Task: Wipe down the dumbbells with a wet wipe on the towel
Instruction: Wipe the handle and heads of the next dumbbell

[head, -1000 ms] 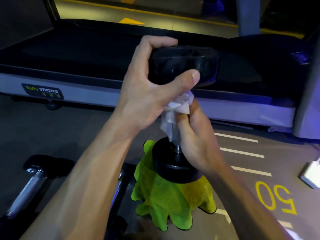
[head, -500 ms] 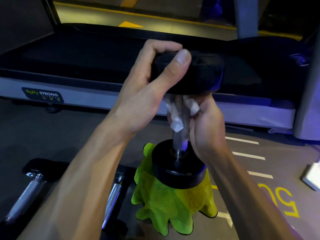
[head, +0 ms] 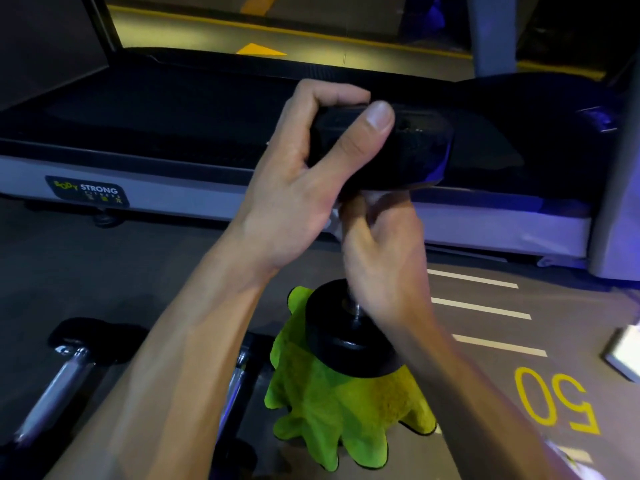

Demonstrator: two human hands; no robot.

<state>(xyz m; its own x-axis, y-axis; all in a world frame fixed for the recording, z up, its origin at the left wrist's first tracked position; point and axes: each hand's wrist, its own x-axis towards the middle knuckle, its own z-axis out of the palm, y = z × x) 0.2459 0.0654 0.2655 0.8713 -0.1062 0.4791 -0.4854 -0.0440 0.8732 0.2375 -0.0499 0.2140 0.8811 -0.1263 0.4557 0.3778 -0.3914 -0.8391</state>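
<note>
Left hand (head: 294, 188) curled over the upper head of the dumbbell (head: 391, 147), thumb laid across the near face, fingers hooked over the top edge, gripping firmly. Right hand (head: 381, 258) just below, closed round the handle right under that upper head, with a bit of white wet wipe (head: 334, 216) showing between hand and bar at the left side; most of the wipe hidden inside the grip. Dumbbell held upright, black upper head at the top, chrome handle mostly covered by the right hand, a short stub of it visible above the lower head. Lower black head planted on the bright green towel (head: 332, 414), which bunches out beneath it on the floor.

To the left of the towel, two more dumbbells lying on the floor: one with a chrome handle and black head (head: 74, 358) at the far left, another (head: 239, 379) just beside the towel, partly hidden by the left forearm. Grey gym floor (head: 485, 375) with white stripes and a yellow "50" painted at the right. A white object (head: 625, 351) at the right edge, too cut off to name. Behind the hands, a treadmill (head: 173, 133) with dark belt and pale side rail, labelled "BODY STRONG".
</note>
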